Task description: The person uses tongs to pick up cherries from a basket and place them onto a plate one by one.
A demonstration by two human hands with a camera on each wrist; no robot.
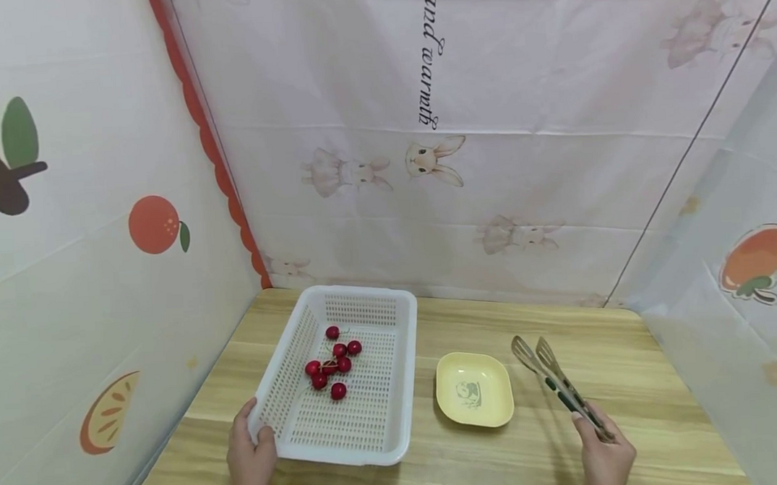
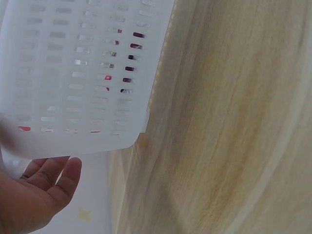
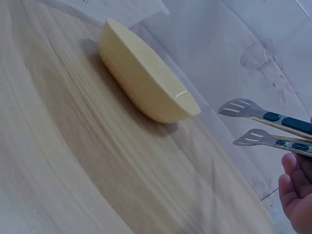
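A white perforated basket [image 1: 404, 386] stands on the left part of the table, with several red cherries [image 1: 338, 391] on its floor. My left hand [image 1: 251, 455] grips the basket's front left corner, thumb over the rim and fingers outside; the left wrist view shows the fingers [image 2: 61, 183] curled by its wall. My right hand [image 1: 605, 454] holds metal tongs [image 1: 567, 390] with slotted heads and dark green grips. The tongs' heads are apart, with nothing between them, above the table. Between basket and tongs sits a yellow square bowl [image 1: 474, 391] with a panda print inside.
The wooden table [image 1: 502, 462] carries the basket and bowl. Printed cloth walls enclose it: a rabbit-patterned one [image 1: 487, 122] at the back, a fruit-patterned one [image 1: 104, 298] on the left and another [image 1: 719, 206] on the right.
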